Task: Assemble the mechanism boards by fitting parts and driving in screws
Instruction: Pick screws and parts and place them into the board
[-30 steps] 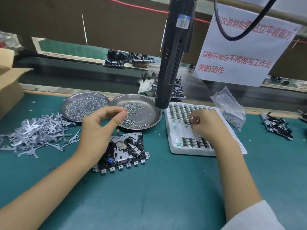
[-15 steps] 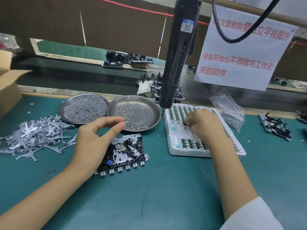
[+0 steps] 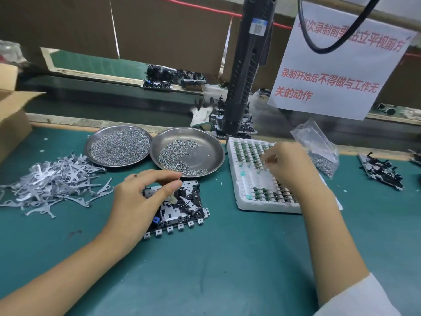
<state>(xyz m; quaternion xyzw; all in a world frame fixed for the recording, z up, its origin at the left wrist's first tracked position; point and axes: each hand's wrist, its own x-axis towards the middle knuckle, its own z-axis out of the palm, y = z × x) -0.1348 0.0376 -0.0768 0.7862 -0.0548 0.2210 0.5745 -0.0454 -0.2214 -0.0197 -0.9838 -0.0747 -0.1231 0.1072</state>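
The mechanism board (image 3: 180,208) is lying flat on the mat directly beneath the left hand (image 3: 145,197), whose thumb and forefinger are pinched together; what is pinched cannot be made out. The right hand (image 3: 289,165), at about two o'clock from the board, is pinching a small part over the white foam tray (image 3: 241,201). The left hand is judged nearer, so a screw would be set down at the board's far edge.

The left hand (image 3: 139,201) hovers over the mechanism board (image 3: 180,206), thumb and forefinger pinched, perhaps on a screw. The right hand (image 3: 289,165) picks at a part in the white foam tray (image 3: 250,201).
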